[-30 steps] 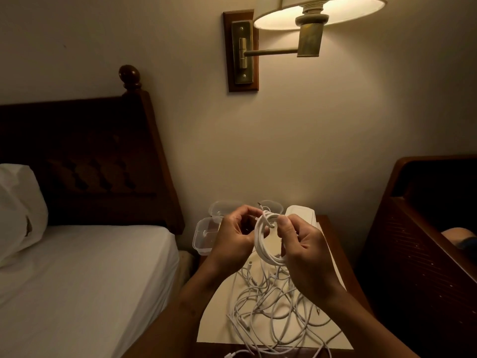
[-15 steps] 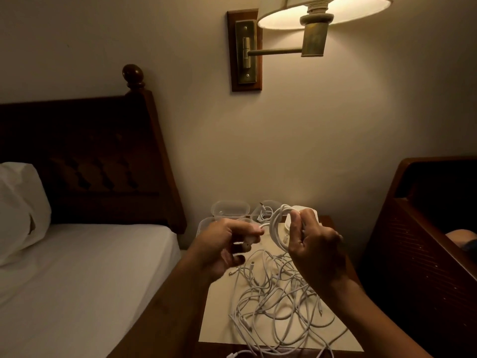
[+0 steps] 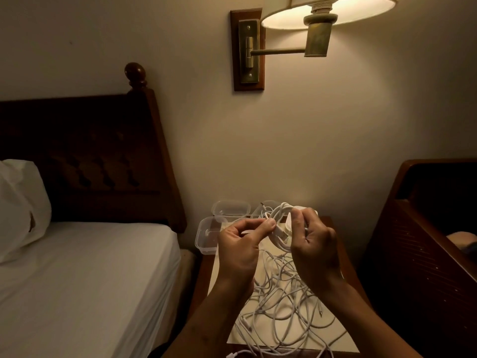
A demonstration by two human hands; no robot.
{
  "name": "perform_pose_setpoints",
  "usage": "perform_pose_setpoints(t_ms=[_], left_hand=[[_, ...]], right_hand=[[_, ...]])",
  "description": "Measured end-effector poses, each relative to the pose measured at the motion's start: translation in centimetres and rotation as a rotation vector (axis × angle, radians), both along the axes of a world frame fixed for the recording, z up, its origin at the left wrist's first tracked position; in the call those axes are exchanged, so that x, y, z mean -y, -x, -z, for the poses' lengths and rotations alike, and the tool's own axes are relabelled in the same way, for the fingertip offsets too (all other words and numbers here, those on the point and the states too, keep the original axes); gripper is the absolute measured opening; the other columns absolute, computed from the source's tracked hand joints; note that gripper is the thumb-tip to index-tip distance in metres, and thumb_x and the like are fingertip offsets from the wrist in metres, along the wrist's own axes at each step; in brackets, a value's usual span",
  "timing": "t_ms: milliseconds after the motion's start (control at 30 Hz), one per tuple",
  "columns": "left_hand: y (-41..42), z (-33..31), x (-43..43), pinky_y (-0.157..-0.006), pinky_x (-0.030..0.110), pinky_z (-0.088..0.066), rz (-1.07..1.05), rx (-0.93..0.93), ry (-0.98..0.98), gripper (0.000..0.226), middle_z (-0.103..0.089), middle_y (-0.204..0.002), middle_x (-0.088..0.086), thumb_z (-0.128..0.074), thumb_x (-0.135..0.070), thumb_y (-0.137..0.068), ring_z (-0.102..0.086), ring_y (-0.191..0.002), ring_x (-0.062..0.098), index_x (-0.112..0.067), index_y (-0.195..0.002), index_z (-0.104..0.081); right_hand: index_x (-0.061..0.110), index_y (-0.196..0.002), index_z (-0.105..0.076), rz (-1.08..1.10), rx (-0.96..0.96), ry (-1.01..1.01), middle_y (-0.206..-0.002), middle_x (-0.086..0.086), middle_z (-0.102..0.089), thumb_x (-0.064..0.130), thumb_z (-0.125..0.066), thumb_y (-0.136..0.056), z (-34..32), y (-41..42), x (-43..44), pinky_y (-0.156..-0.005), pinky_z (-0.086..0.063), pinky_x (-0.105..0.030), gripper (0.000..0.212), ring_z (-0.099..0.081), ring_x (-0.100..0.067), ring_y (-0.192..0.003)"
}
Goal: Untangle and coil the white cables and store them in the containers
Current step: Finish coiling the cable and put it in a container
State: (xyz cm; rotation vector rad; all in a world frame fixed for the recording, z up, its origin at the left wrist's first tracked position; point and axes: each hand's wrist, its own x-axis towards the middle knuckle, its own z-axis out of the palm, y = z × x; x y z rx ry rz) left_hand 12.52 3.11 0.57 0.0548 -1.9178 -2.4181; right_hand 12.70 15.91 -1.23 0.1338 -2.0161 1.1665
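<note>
White cables point(image 3: 284, 306) sprawl in a loose tangle across the nightstand point(image 3: 204, 275) before us. To its left stands a bed point(image 3: 77, 280) with a white pillow point(image 3: 20, 202) and a dark headboard point(image 3: 90, 164). At the nightstand's back left corner we count 2 clear containers point(image 3: 206, 239). Above the nightstand, the left hand point(image 3: 240, 244) pinches a strand of the coiled cable point(image 3: 280, 229) between thumb and forefinger, while the right hand point(image 3: 313, 244) curls its fingers round the coil. The coil is held up over the nightstand's back half, near the containers. A lit wall lamp point(image 3: 320, 21) hangs above the nightstand; dark wooden furniture point(image 3: 426, 241) stands to its right.
</note>
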Motion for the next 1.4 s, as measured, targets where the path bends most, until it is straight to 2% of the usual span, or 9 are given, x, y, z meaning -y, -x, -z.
perform_pose_setpoints(t_ms=[133,267,433,667,867,967,1133,1267,1400], left_hand=[[-0.3,0.2,-0.4,-0.074,0.026,-0.059,-0.033,-0.186,0.094,0.012,-0.075,-0.084,0.008,-0.081,-0.008,-0.082,-0.072,-0.080,0.019,-0.002,-0.087,-0.072],[-0.3,1.2,-1.2,-0.069,0.042,-0.057,-0.079,-0.192,0.032,0.029,-0.056,-0.071,0.014,-0.077,-0.001,-0.085,-0.055,-0.068,0.033,-0.008,-0.074,-0.052],[-0.5,0.5,-1.8,-0.063,0.031,-0.056,-0.137,-0.201,-0.028,0.026,-0.053,-0.074,0.013,-0.071,0.002,-0.088,-0.055,-0.066,0.024,-0.008,-0.089,-0.047],[-0.1,0.7,-0.9,-0.074,0.022,-0.054,0.163,-0.266,0.154,0.011,-0.074,-0.091,0.004,-0.059,-0.012,-0.099,-0.069,-0.084,0.011,-0.011,-0.101,-0.069],[-1.5,1.3,-0.8,-0.080,0.027,-0.048,0.207,-0.295,0.112,0.048,-0.062,-0.081,-0.008,-0.035,-0.047,-0.107,-0.055,-0.082,0.011,-0.030,-0.081,-0.071],[-1.4,1.4,-0.7,-0.074,0.033,-0.046,0.256,-0.179,-0.157,0.037,-0.064,-0.081,0.003,-0.044,-0.031,-0.104,-0.053,-0.077,0.019,-0.019,-0.089,-0.076],[-1.5,1.2,-0.5,-0.068,0.031,-0.040,0.439,-0.193,-0.151,0.029,-0.055,-0.079,0.005,-0.048,-0.025,-0.104,-0.041,-0.070,0.019,-0.010,-0.117,-0.069],[-1.6,1.7,0.6,-0.059,0.027,-0.038,0.487,-0.313,0.127,0.023,-0.052,-0.071,0.000,-0.050,-0.028,-0.104,-0.040,-0.061,0.015,-0.022,-0.114,-0.069],[-0.7,1.4,2.7,-0.059,0.019,-0.039,0.502,-0.355,0.415,0.026,-0.058,-0.072,-0.011,-0.050,-0.019,-0.106,-0.046,-0.063,0.008,-0.029,-0.121,-0.068]], right_hand=[[0.010,-0.088,-0.060,-0.119,0.047,0.094,-0.063,0.013,-0.055,0.017,-0.046,-0.104,-0.8,-0.5,0.4,-0.046,-0.042,-0.011,0.023,-0.061,-0.002,-0.059],[0.019,-0.083,-0.055,-0.267,0.090,0.112,-0.067,0.017,-0.058,0.016,-0.046,-0.105,-1.1,-1.2,1.2,-0.049,-0.041,-0.013,0.024,-0.056,-0.004,-0.056],[0.011,-0.086,-0.059,-0.306,0.102,0.175,-0.066,0.013,-0.058,0.017,-0.047,-0.104,-1.6,-1.4,1.6,-0.051,-0.042,-0.013,0.023,-0.056,-0.006,-0.057],[0.017,-0.082,-0.058,-0.315,0.127,0.266,-0.064,0.016,-0.058,0.018,-0.046,-0.104,-2.1,-1.8,1.4,-0.054,-0.041,-0.011,0.025,-0.055,-0.002,-0.059],[0.010,-0.084,-0.063,-0.247,0.165,0.344,-0.063,0.003,-0.056,0.024,-0.045,-0.107,-1.5,-1.4,1.1,-0.052,-0.041,-0.022,0.033,-0.049,-0.007,-0.055],[0.008,-0.081,-0.064,-0.327,0.253,0.516,-0.057,0.004,-0.059,0.023,-0.044,-0.107,-2.3,-1.6,1.0,-0.043,-0.041,-0.020,0.036,-0.052,-0.006,-0.046],[0.004,-0.093,-0.070,-0.367,0.303,0.607,-0.071,-0.011,-0.068,0.027,-0.043,-0.107,-2.8,-1.8,0.6,-0.046,-0.046,-0.019,0.038,-0.062,-0.010,-0.056],[0.023,-0.075,-0.063,-0.317,0.220,0.539,-0.059,0.008,-0.058,0.028,-0.046,-0.107,-2.8,-1.2,-0.6,-0.047,-0.041,-0.017,0.036,-0.053,-0.005,-0.052],[0.022,-0.088,-0.065,-0.373,0.369,0.194,-0.071,0.010,-0.062,0.039,-0.045,-0.105,-2.3,-0.8,-2.4,-0.057,-0.045,-0.024,0.030,-0.056,-0.006,-0.064]])
